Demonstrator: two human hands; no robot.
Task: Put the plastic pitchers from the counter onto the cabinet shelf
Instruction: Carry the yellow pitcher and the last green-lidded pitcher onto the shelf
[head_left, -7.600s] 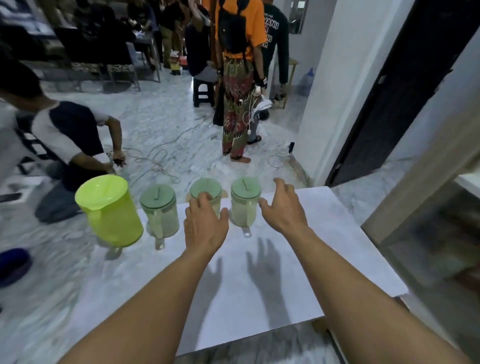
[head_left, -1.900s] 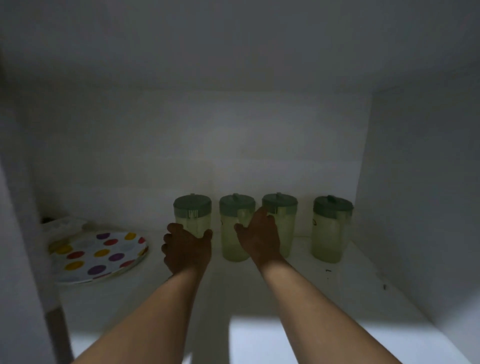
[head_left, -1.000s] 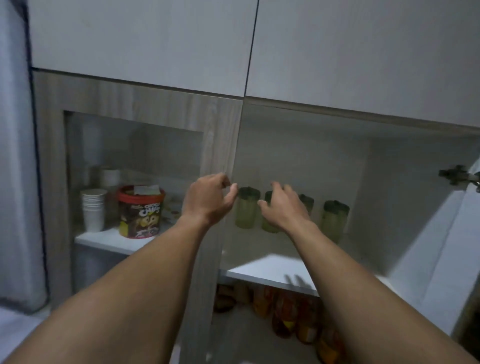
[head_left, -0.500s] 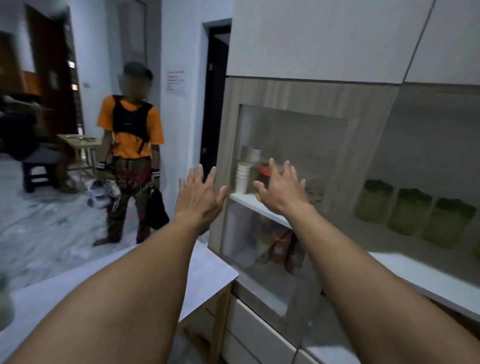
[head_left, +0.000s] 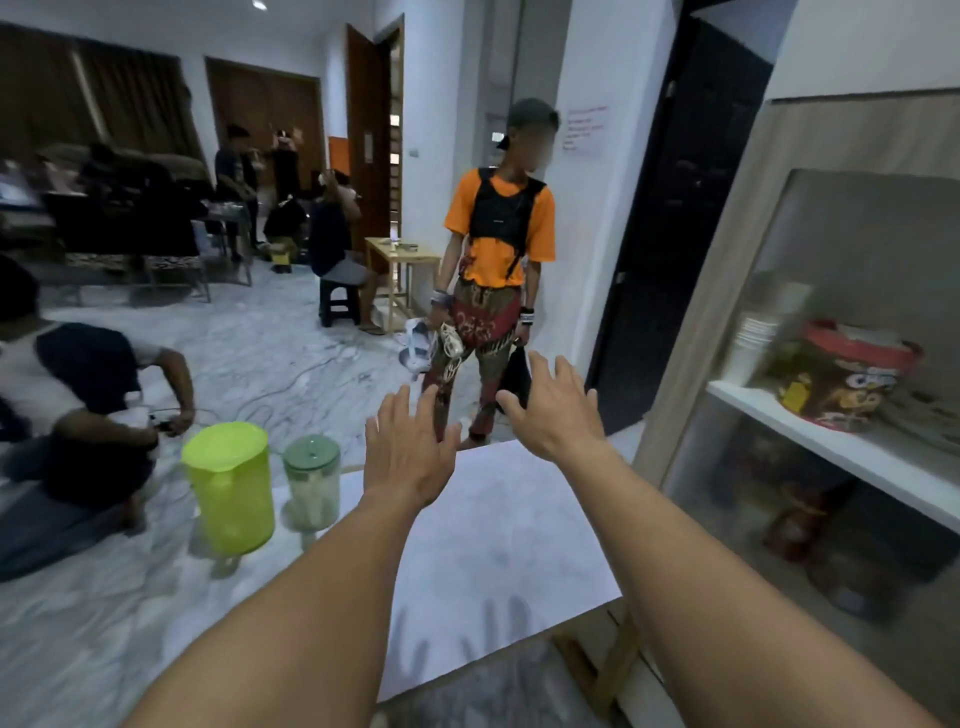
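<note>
Two plastic pitchers stand on the white marble counter (head_left: 498, 551): a large lime-green pitcher (head_left: 229, 486) at the left and, beside it on the right, a small clear pitcher with a dark green lid (head_left: 311, 480). My left hand (head_left: 408, 452) hovers above the counter just right of the small pitcher, fingers spread, holding nothing. Further right and a little higher, my right hand (head_left: 553, 408) is also empty with its fingers apart. The cabinet shelf with the stored pitchers is out of frame.
A glass-fronted cabinet (head_left: 831, 364) stands at the right, with paper cups (head_left: 753, 332) and a red-lidded tub (head_left: 847, 376) on its shelf. A person in an orange shirt (head_left: 498, 234) stands beyond the counter. Another person (head_left: 78, 415) crouches at the left.
My view has swung left from the cabinet back to the counter. Both empty hands now hover over the counter near the two remaining pitchers.
</note>
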